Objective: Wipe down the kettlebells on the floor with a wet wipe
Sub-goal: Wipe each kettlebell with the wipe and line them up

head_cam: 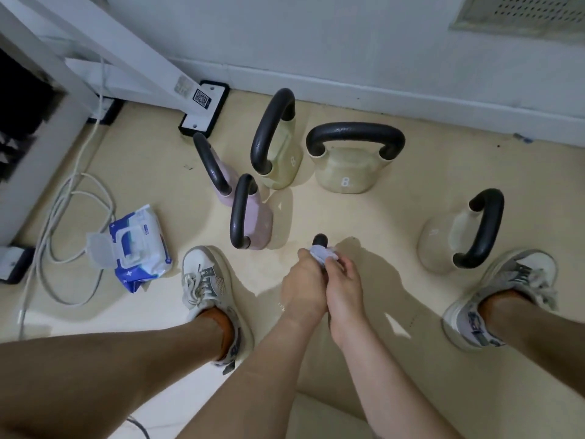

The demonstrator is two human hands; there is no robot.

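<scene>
Three cream kettlebells (343, 172) and two pink kettlebells (258, 223) have black handles (354, 133).

— Kettlebell colours?
— Two pink kettlebells (258, 224), three cream kettlebells (343, 172), black handles (354, 133) on all.
— The wipes pack (139, 248)?
— Blue and white, on a beige floor (152, 172). Shoes (202, 277) white with grey.

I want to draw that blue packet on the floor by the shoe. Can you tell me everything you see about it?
The wet wipe pack is a soft, crinkly plastic packet, blue and white with little white plus signs. Its clear flip lid stands open, folded out to the left. It lies flat on the beige floor, just left of the person's left shoe, with loops of white cable close by. Nothing rests on it.
</scene>
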